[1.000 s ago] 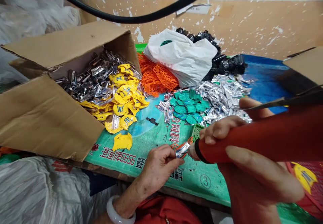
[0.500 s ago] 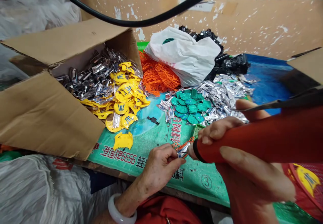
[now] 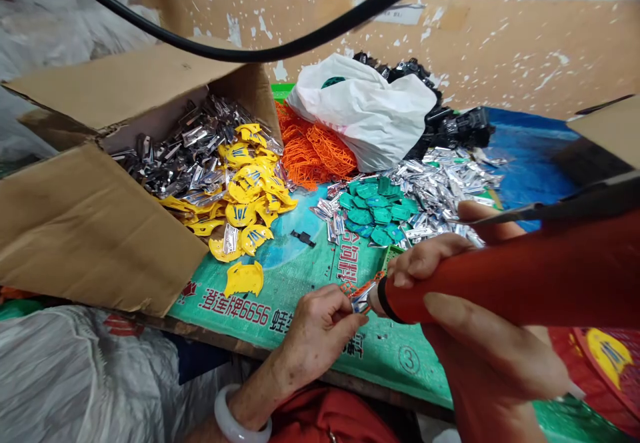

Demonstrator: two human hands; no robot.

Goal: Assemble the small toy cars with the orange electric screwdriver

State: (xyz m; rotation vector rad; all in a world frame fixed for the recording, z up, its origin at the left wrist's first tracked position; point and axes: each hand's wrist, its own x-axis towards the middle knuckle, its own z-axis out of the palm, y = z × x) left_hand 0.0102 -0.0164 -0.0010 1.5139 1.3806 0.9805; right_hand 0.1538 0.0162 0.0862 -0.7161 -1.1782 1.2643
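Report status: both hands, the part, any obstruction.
Left hand pinching silver part. Right hand gripping red tool, its tip at the part. Black cable across top of view, apart from both hands.

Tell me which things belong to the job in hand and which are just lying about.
In the job:
left hand, pinching silver piece
orange strands by it
right hand, gripping red tool

Lying about, perhaps some as stock:
yellow parts
green parts
orange mesh
white bag
black piece
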